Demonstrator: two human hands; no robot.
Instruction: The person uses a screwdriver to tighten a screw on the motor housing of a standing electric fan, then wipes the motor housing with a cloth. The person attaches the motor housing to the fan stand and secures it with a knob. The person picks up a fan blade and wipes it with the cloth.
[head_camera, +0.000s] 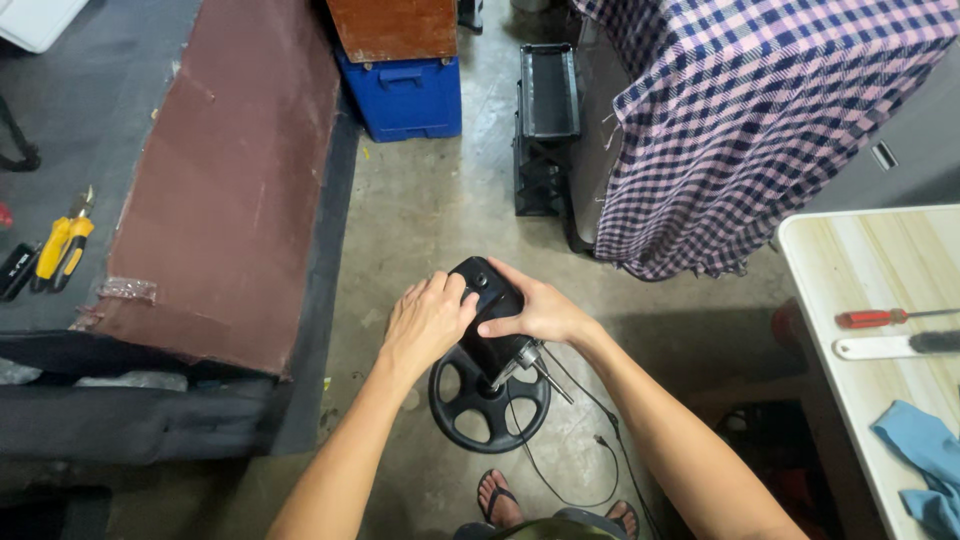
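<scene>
The head camera looks straight down at a person's two bare arms over a concrete floor (430, 210). Both hands grip a black device (487, 315), rounded and oblong, held in mid-air at the centre of the picture. The left hand (428, 322) wraps over its left side, fingers curled around the top edge. The right hand (540, 312) clasps the right side, thumb laid across the front face. A metal bracket (520, 365) sticks out under the device, and a thin black cable (560, 460) trails from it down to the floor. Directly beneath sits a black round base with spokes (488, 405), like a small wheel. The person's sandalled foot (497, 497) shows at the bottom edge.

To the left lies a dark red board (230, 190) on a grey surface, with yellow-handled pliers (62, 245) beside it. A blue plastic box (405, 95) stands at the top. A pink and navy checked cloth (750, 120) drapes at upper right. At right, a pale table (850, 260) carries a red-handled screwdriver (880, 318) and a blue cloth (925, 460).
</scene>
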